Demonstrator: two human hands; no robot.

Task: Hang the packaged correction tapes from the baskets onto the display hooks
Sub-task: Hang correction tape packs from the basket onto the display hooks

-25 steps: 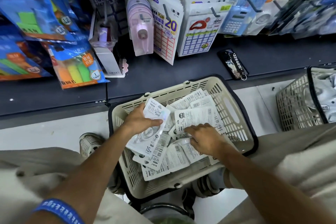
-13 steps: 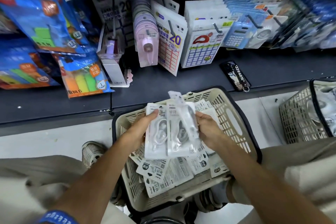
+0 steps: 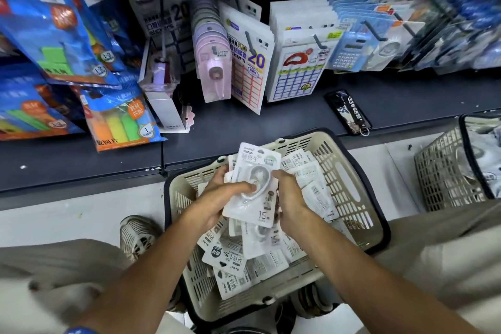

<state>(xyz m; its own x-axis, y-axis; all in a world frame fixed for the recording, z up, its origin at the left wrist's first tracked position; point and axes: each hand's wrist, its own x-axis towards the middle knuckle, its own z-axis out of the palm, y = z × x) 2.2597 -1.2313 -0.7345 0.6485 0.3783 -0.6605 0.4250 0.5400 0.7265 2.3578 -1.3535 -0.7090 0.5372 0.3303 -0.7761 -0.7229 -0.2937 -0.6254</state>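
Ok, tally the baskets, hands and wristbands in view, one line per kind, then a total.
Baskets: 2, the near basket and the right basket
Hands: 2, the left hand and the right hand, both holding the packs
Wristbands: 1, the blue wristband
Total: 5

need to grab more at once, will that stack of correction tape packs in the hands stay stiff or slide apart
The stack of packs probably slides: the glossy wrappers are already fanned unevenly between the left hand and right hand. Each looks light and flat, likely bending round its raised tape bulge. Squaring edges first should help.
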